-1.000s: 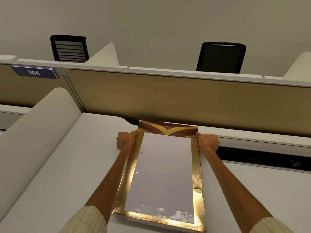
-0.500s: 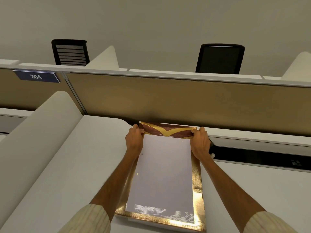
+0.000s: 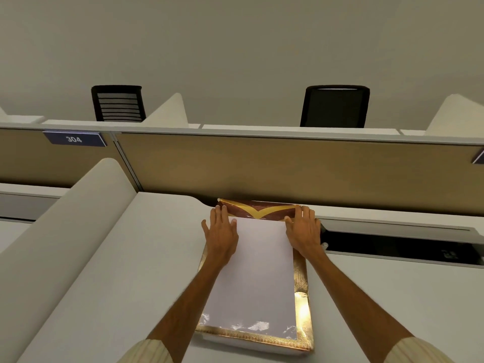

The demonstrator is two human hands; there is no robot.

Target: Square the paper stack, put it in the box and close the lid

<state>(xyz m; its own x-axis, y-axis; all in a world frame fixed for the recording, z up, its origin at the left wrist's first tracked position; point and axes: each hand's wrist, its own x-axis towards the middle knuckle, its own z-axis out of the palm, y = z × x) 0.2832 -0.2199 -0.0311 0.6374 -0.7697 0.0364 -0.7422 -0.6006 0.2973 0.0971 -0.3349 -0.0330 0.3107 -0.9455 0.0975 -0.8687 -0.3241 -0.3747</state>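
Beige partition point(image 3: 262, 166) backs box point(image 3: 301, 281), lid point(image 3: 258, 209).

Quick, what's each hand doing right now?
Left hand: open, flat on the paper, fingertips at the lid.
Right hand: open, the same, gripping nothing.

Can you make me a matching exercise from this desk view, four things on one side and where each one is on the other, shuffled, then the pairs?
Things:
1. paper stack
2. lid
3. left hand
4. 304 sign

Places:
A. on the partition, far left
B. inside the gold box
C. flat on the paper's far left corner
D. at the box's far end, by the partition

Pairs: 1-B, 2-D, 3-C, 4-A
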